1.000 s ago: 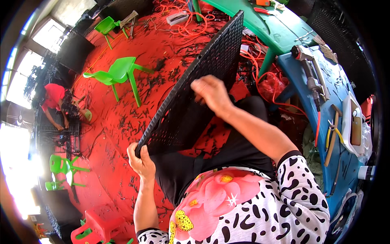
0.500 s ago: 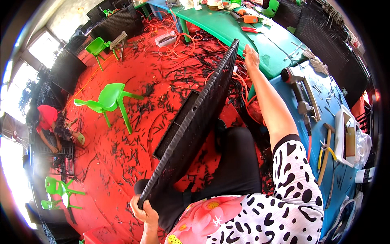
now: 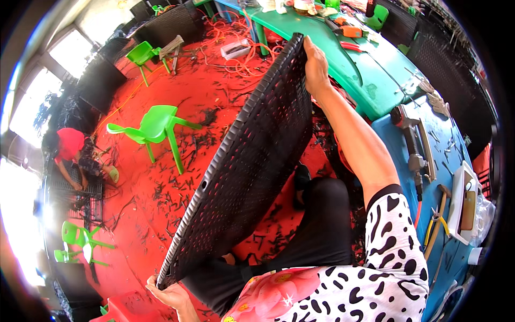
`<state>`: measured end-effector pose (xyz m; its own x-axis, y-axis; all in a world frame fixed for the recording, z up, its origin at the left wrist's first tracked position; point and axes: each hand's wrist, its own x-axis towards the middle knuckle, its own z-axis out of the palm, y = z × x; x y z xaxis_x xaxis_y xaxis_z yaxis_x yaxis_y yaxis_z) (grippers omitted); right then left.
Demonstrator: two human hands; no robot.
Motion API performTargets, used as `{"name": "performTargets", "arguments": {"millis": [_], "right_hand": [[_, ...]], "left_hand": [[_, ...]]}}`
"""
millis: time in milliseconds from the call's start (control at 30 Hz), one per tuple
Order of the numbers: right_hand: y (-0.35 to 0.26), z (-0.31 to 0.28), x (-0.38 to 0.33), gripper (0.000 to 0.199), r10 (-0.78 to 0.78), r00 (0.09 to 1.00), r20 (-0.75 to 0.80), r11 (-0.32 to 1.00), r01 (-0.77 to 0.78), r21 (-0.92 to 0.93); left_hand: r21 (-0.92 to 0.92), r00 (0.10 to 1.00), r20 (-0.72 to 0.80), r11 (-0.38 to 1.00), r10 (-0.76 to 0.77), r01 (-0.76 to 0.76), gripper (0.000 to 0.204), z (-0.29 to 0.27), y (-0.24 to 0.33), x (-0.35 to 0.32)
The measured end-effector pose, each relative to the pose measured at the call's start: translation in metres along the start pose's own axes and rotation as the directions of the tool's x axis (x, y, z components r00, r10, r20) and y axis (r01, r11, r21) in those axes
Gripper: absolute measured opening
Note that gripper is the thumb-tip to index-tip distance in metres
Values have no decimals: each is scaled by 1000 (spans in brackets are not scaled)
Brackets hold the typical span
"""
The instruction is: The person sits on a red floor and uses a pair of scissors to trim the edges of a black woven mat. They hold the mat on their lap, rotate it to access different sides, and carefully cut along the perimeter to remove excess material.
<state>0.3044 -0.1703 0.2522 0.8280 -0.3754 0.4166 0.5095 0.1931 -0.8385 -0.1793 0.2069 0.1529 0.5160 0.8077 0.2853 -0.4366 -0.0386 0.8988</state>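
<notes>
A large black woven rattan panel (image 3: 252, 145) stands tilted on edge across my lap. Its wrapped rim runs from low on the left up to the far right, and small gaps show through the weave. My left hand (image 3: 170, 296) is closed under the panel's near lower corner, with the fingertips against the rim. At the far upper corner, my right hand (image 3: 316, 65) grips the edge, its fingers partly hidden behind the weave. My right arm is stretched out almost straight.
On the blue table (image 3: 386, 126) at right lie a nail gun (image 3: 410, 139), a hammer (image 3: 442, 198), pliers (image 3: 432, 225) and a white tray (image 3: 461, 201). Beyond is a green table (image 3: 370, 75). A green chair (image 3: 155, 129) stands left. Black scraps litter the red floor (image 3: 139, 198); a person (image 3: 72, 153) crouches far left.
The panel has turned so its woven face shows more broadly, and its near corner has moved left and down with my left hand. My right hand has shifted left and upward at the far corner.
</notes>
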Motion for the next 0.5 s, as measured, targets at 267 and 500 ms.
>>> {"name": "performTargets", "arguments": {"millis": [267,500], "right_hand": [[-113,109,-18,50,-409,903,129,901,422,-104],[-138,160,-94,44,-657,689,306,674,719,-172]], "left_hand": [[-362,913,-252,906,-320,218,24,-16,-53,-19],[387,886,43,825,-461,411,24,-26,-153,-58]]}}
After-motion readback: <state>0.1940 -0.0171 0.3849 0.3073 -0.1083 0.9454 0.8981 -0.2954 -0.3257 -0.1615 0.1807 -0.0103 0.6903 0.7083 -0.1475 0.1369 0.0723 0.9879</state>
